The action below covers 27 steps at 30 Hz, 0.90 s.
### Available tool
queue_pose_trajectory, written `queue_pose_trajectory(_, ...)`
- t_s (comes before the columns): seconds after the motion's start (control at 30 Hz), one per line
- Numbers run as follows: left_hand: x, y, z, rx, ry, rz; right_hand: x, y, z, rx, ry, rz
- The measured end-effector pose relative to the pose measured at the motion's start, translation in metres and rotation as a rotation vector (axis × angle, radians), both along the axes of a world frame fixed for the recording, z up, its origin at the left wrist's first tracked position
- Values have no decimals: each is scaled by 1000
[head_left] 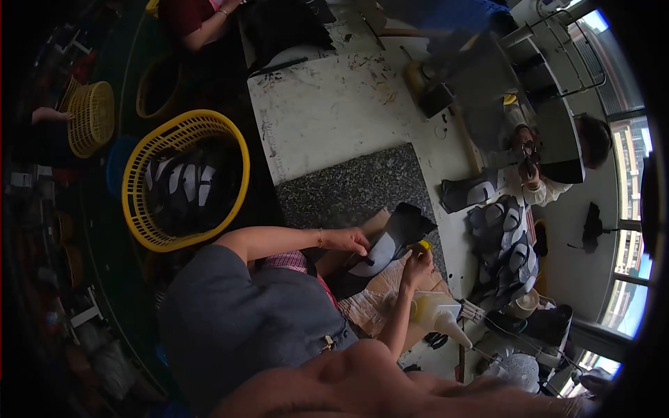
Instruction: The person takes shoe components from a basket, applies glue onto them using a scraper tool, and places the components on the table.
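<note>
A dark, flat piece with a grey panel (385, 246) lies across a brown cardboard sheet (387, 284) in front of me. My left hand (348, 241) is closed at the piece's near edge, fingers pinched on it, and a small dark strip shows below the fingertips. Over the far side of the piece, my right hand (417, 267) is closed around a small yellow object (422, 246); its kind is not clear. Beside my right forearm stands a translucent bottle (433, 306) with a long pale nozzle and yellowish contents.
A yellow basket (244, 177) holds several dark-and-grey pieces. More such pieces (503, 244) are piled on the table's far side. A speckled dark board (348, 182) lies beyond my left hand. A co-worker's hands (527, 153) work opposite; another person's arm (209, 28) shows at the top.
</note>
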State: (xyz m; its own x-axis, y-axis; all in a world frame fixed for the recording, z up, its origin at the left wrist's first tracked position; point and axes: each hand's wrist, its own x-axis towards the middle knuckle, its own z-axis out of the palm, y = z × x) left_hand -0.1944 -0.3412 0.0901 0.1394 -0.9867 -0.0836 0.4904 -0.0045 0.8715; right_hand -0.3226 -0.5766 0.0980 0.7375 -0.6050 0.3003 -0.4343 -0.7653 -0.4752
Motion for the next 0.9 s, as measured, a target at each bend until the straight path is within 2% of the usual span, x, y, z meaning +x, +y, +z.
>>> queue_pose_trajectory(0.03, -4, 1, 2, -25, 31, -10, -1, -1, -2, 141, -117, -89)
queue_pose_trajectory(0.07, -6, 2, 3, 12, 39, 30, -1, 1, 9, 85, -166, -159)
queue_pose_trajectory(0.1, -10, 4, 2, 48, 56, 41, 4, 17, 45, 164, -148, -285)
queue_pose_trajectory(0.13, -9, 5, -16, 95, 103, 6, 2, 18, 49, 156, -246, -326)
queue_pose_trajectory(0.17, -11, 9, -26, 102, 294, 7, 2, 24, 58, 177, -285, -346)
queue_pose_trajectory(0.2, -10, 9, -10, 63, 338, 60, 4, 35, 73, 217, -273, -318)
queue_pose_trajectory(0.23, -6, 11, -10, 111, 382, 38, -3, 34, 58, 202, -194, -266)
queue_pose_trajectory(0.27, -6, 12, -17, 105, 397, 27, -3, 40, 59, 267, -89, -111)
queue_pose_trajectory(0.3, -5, 14, -19, 121, 407, 9, -3, 44, 48, 40, -49, 80)
queue_pose_trajectory(0.33, 0, 16, -16, 137, 409, 5, -1, 52, 53, 49, 153, 135)
queue_pose_trajectory(0.47, 29, 38, 22, -58, 613, 82, -10, 55, 44, 79, 71, 63)
queue_pose_trajectory(0.53, 77, 47, 47, -52, 570, 192, -14, 58, 43, 96, 61, 47)
queue_pose_trajectory(0.57, 105, 43, 53, -120, 657, 216, -14, 58, 41, 110, 51, 36)
queue_pose_trajectory(0.6, 132, 36, 64, -22, 391, 327, -15, 59, 38, 128, 33, 10)
queue_pose_trajectory(0.67, 184, 15, 51, -2, 358, 532, -15, 61, 32, 166, 1, -53)
queue_pose_trajectory(0.7, 207, -1, 47, -91, 369, 592, -16, 60, 33, 212, -5, -79)
queue_pose_trajectory(0.9, 346, -70, -5, -225, 324, 757, -24, 66, 39, 365, -117, -283)
